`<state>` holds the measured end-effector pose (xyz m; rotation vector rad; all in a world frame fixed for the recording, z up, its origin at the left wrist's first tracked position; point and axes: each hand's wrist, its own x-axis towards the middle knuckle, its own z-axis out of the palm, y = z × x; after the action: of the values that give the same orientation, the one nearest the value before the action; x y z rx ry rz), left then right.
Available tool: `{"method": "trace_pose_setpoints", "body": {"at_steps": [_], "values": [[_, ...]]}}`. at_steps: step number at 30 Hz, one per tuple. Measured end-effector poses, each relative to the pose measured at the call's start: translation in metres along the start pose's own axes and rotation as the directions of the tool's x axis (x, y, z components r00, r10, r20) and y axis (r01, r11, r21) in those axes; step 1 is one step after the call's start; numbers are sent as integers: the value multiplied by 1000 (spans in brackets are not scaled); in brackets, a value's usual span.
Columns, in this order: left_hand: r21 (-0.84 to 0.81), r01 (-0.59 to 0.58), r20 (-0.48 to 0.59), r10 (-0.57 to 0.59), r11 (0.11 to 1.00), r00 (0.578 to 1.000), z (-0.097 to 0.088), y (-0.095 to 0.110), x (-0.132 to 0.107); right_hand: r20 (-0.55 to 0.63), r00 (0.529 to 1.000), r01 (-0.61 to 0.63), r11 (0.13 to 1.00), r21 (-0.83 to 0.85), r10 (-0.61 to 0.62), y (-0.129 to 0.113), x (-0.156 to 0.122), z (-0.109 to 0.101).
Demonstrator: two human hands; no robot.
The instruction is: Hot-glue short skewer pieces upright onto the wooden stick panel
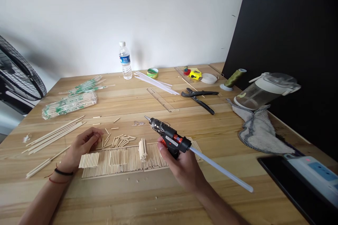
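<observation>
My right hand (186, 168) is wrapped round the handle of a black hot glue gun (169, 135). Its nozzle points up and left, and a long white glue stick (221, 169) sticks out of its back. Below lies a panel of short wooden sticks (105, 160) set side by side, with a small upright bundle of sticks (143, 150) on it. Beyond the panel's left end my left hand (84, 144) has its fingers curled together beside loose cut stick pieces (121, 140); what they pinch, if anything, is hidden.
Long sticks (56, 135) and wrapped stick packs (70, 104) lie left, near a fan (19, 70). Farther back are a water bottle (125, 61), spare glue sticks (157, 83), a ruler (160, 99) and black pliers (199, 98). A cloth (257, 126), jug (264, 91) and power strip (314, 172) stand right.
</observation>
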<state>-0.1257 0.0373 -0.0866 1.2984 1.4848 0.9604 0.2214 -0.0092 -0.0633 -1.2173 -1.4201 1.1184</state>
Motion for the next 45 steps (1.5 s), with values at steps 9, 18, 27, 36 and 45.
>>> {"method": "trace_pose_setpoints", "body": {"at_steps": [9, 18, 27, 36, 45], "values": [[21, -13, -38, 14, 1000, 999, 3, 3, 0, 36, 999, -36, 999, 27, 35, -5, 1, -1], [26, -3, -63, 4, 1000, 998, 5, 6, -2, 47, 996, -75, 996, 47, 73, -8, 0, 0], [25, 6, -56, -5, 1000, 998, 4, 4, -1, 38, 997, -71, 997, 37, 70, -12, 1, -1], [25, -14, -42, 15, 1000, 999, 3, 3, -1, 47, 997, -70, 997, 33, 68, -14, 0, -1], [14, -34, -34, 35, 999, 999, 3, 3, -1, 43, 998, -54, 998, 29, 53, -13, 1, -1]]}}
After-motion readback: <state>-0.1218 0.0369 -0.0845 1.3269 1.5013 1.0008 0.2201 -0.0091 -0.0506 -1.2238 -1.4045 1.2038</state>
